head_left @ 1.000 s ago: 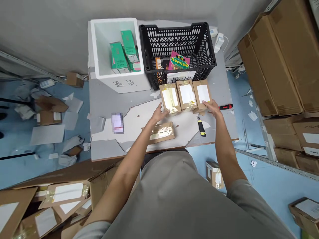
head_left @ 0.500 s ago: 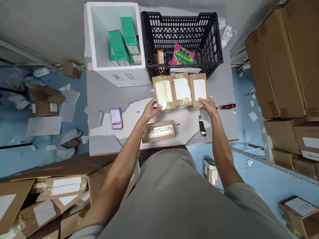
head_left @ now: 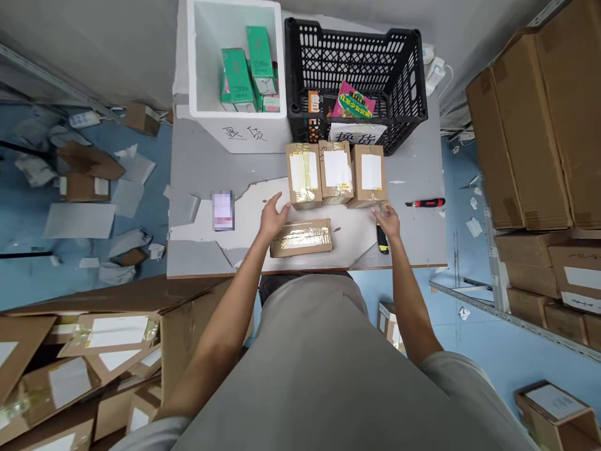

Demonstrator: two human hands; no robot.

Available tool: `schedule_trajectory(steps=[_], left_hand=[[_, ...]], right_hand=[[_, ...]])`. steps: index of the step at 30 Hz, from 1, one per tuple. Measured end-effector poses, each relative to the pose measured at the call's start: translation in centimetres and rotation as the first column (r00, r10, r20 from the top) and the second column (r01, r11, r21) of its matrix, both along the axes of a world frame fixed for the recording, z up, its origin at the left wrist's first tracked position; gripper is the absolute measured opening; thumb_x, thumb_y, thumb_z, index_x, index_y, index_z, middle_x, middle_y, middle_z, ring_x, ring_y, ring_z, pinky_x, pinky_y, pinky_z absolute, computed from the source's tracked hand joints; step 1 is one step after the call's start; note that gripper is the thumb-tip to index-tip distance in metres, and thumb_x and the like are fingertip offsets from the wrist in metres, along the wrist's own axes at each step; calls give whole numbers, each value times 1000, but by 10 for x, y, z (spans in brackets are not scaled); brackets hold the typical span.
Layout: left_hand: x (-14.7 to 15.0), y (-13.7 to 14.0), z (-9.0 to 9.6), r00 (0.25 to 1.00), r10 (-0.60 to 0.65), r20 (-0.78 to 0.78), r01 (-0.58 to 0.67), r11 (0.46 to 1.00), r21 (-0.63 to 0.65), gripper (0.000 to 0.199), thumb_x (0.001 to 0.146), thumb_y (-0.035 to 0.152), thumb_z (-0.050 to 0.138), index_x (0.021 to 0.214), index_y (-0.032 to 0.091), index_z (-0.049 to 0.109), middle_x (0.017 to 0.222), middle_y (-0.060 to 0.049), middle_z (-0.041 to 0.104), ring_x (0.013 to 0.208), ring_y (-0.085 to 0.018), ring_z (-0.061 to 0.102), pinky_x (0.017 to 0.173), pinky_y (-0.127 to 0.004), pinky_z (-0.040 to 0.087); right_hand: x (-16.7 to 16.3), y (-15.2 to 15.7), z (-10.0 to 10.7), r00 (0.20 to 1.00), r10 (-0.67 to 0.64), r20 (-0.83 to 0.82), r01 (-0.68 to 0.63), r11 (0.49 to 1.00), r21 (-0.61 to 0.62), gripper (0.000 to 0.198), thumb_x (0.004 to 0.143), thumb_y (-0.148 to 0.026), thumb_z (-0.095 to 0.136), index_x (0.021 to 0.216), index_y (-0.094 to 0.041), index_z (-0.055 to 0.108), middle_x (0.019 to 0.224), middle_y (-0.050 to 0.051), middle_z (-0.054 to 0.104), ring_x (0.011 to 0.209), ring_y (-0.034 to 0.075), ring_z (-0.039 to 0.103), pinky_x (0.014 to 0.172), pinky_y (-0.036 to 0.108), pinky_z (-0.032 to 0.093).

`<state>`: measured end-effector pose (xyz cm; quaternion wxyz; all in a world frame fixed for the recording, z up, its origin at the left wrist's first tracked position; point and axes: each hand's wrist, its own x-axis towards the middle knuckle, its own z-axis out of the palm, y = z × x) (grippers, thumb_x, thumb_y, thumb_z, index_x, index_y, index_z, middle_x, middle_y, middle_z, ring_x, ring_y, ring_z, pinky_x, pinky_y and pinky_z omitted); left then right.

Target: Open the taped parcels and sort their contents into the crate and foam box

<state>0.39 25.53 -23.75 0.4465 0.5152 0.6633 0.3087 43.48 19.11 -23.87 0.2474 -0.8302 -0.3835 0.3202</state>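
Three labelled cardboard boxes stand side by side on the table: a left box (head_left: 304, 176), a middle box (head_left: 336, 170) and a right box (head_left: 369, 177). My left hand (head_left: 273, 217) is open, its fingers spread by the lower left corner of the left box. Below the right box, my right hand (head_left: 388, 222) is open too, with nothing held in it. A taped cardboard box (head_left: 301, 239) lies flat near the table's front edge, close to my left wrist. Partly behind my right hand lies a black and yellow utility knife (head_left: 382, 241).
A white foam box (head_left: 253, 131) holding green cartons and a black crate (head_left: 408, 125) with colourful packs stand at the back. A red and black utility knife (head_left: 426, 203) lies at right, a phone (head_left: 223, 211) at left. A large carton (head_left: 188, 326) of parcels stands lower left.
Both hands have let go of the row of boxes and drawn back toward me. The boxes now stand on the table just in front of the black crate.
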Motion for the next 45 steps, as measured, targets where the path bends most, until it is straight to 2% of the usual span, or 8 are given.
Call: schedule_trajectory(steps=[5, 10, 20, 23, 27, 33, 37, 45], left_hand=[[-43, -64, -7, 992, 125, -26, -122, 990, 69, 70, 102, 71, 78, 152, 21, 74, 168, -24, 68, 161, -42, 64, 137, -66, 48], [-54, -117, -17, 992, 120, 43, -121, 992, 32, 89, 96, 90, 74, 152, 21, 72, 163, -27, 71, 139, -40, 79, 116, -59, 66], [-23, -162, -9, 993, 109, 52, -113, 989, 93, 66, 110, 75, 67, 155, 27, 65, 155, -18, 76, 127, -31, 81, 99, -42, 70], [-25, -163, 0, 995, 93, 21, -95, 988, 119, 50, 113, 66, 68, 145, 27, 70, 149, -14, 77, 116, -28, 82, 93, -38, 69], [-32, -164, 3, 1000, 26, 6, -26, 988, 154, 40, 114, 59, 66, 133, 27, 78, 143, -13, 76, 113, -26, 80, 87, -34, 68], [-35, -168, -2, 998, -17, 53, 10, 992, 129, 40, 111, 55, 70, 135, 26, 82, 141, -13, 75, 117, -27, 75, 88, -35, 69], [-36, -169, -1, 995, -38, 97, 30, 996, 87, 39, 110, 52, 70, 136, 26, 82, 143, -12, 73, 121, -27, 74, 96, -39, 71], [-36, -168, -2, 982, -23, 187, 10, 998, 69, 36, 107, 48, 73, 134, 26, 81, 142, -12, 72, 123, -29, 73, 103, -43, 72]], right_hand=[[-4, -67, -19, 978, -5, 210, 52, 975, -218, 63, 79, -30, 86, 136, -10, 68, 150, 32, 69, 141, 42, 65, 129, 54, 48], [-12, -79, -21, 964, 95, 246, -27, 963, -267, 59, 84, -27, 70, 142, -15, 64, 139, 21, 75, 124, 32, 70, 121, 45, 53], [-72, -88, 41, 893, 451, -3, -450, 892, -39, 46, 111, -67, 51, 121, -25, 66, 94, 2, 71, 83, 23, 71, 85, 35, 60], [-97, -76, 71, 784, 620, 36, -619, 784, -41, 56, 117, -75, 44, 132, -26, 67, 100, 5, 78, 87, 25, 75, 85, 35, 60], [-143, -49, 106, 474, 865, 166, -863, 494, -108, 57, 126, -60, 33, 154, -24, 67, 142, 14, 82, 126, 31, 78, 101, 37, 58], [-221, -21, 136, 69, 982, 174, -873, 145, -466, 54, 129, -48, 31, 166, -26, 64, 147, 15, 79, 125, 34, 76, 89, 34, 50], [-250, -16, 139, -49, 987, 151, -819, 47, -572, 54, 129, -47, 31, 162, -23, 66, 142, 18, 80, 117, 35, 78, 87, 35, 46], [-268, -16, 140, -127, 981, 146, -773, -6, -635, 52, 129, -45, 33, 166, -22, 62, 143, 21, 79, 117, 36, 80, 88, 38, 51]])
